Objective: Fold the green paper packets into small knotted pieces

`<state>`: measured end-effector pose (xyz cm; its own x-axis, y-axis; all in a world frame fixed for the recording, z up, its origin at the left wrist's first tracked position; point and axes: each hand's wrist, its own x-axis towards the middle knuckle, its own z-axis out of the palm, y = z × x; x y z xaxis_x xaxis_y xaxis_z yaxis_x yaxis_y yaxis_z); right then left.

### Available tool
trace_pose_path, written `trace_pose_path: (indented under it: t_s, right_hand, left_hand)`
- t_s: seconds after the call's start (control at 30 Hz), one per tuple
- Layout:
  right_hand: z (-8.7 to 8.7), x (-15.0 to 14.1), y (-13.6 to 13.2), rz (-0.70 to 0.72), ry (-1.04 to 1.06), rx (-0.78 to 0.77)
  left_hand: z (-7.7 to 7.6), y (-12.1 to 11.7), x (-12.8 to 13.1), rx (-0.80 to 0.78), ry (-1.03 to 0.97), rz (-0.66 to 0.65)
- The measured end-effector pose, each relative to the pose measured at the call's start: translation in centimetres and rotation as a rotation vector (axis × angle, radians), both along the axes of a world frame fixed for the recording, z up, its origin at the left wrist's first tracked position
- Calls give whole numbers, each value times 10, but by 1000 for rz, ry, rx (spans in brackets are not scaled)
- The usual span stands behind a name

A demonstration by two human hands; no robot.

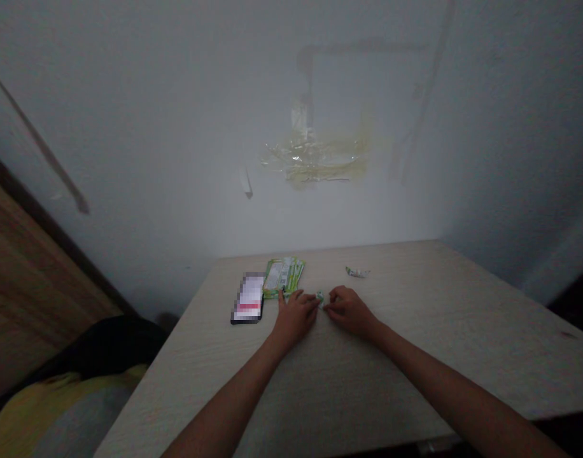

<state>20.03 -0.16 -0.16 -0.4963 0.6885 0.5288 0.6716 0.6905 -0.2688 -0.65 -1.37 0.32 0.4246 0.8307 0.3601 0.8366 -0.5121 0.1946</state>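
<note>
A small green-and-white folded piece of paper (321, 297) lies low over the table between my two hands, partly covered by fingers. My left hand (297, 314) is palm down, its thumb side closed on the left end of that piece while the outer fingers spread toward the stack. Close by on the right, my right hand (351, 310) has its fingers bent in a pinch at the piece's right edge; the exact contact is too small to make out. Just beyond my left hand sits a stack of green-and-white printed sheets or packets (284, 276).
A phone with a lit, blurred screen (248, 298) lies left of the stack. Farther back on the right is another narrow folded green-and-white piece (357, 273). The pale wooden table (415, 292) meets a wall (177, 127) with old tape. Yellow-and-grey cloth (76, 413) lies lower left.
</note>
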Motion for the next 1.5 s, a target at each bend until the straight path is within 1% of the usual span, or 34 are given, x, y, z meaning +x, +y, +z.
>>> trace_pose_path:
  t_s: [0.13,0.3,0.6,0.87,1.13,1.5]
  right_hand:
    - [0,0,0,-24,-2,0]
    - [0,-3,1,-72,-57,-14]
    - [2,-3,1,-172,-82,-58]
    - [2,-8,3,-239,-115,-29]
    - [0,-11,8,-285,-171,-3]
    - [-1,-14,17,-349,-162,22]
  left_hand:
    - [-2,1,-1,3,-4,3]
    - [-5,3,-1,-9,-17,2]
    - [-5,3,-2,-40,-38,-13]
    - [2,1,-2,-81,0,-21]
    - [-1,3,-3,-95,-12,-23]
    - [-1,3,-4,-83,-17,-35]
